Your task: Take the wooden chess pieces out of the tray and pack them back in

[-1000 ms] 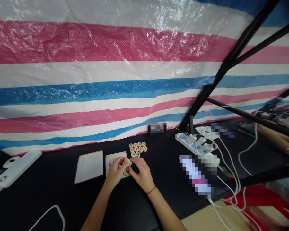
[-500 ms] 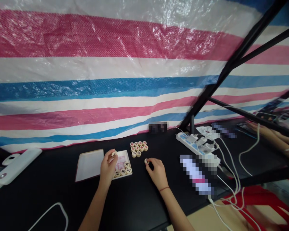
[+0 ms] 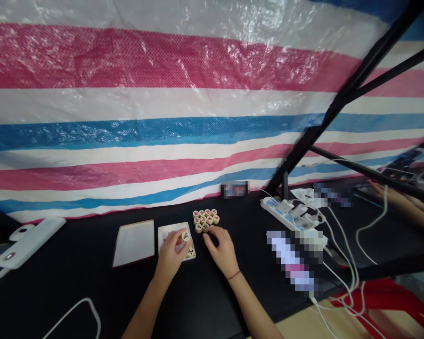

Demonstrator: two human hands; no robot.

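My left hand (image 3: 171, 252) pinches a round Chinese chess piece (image 3: 185, 236) with a black character, above the right side of a shallow white box (image 3: 161, 230). More pieces lie in that box, such as a chess piece (image 3: 190, 252) at its near right corner; my fingers cover part of the inside. My right hand (image 3: 222, 252) is closed, thumb and index finger at the front row of a group of chess pieces (image 3: 204, 220). The piece in its fingers is hidden behind them. The group stands in tight rows, red characters behind and black in front.
Left of the box lies its open lid (image 3: 134, 242). A white device (image 3: 30, 242) with a cable is at far left. A power strip (image 3: 286, 214) with plugs and cables, and a blurred phone-like object (image 3: 291, 261), lie right. Another person's arm (image 3: 406, 202) shows beyond the black frame.
My left hand has moved right across the box with its piece. My right hand has moved slightly left and forward to the group, and the piece in it has gone out of sight.
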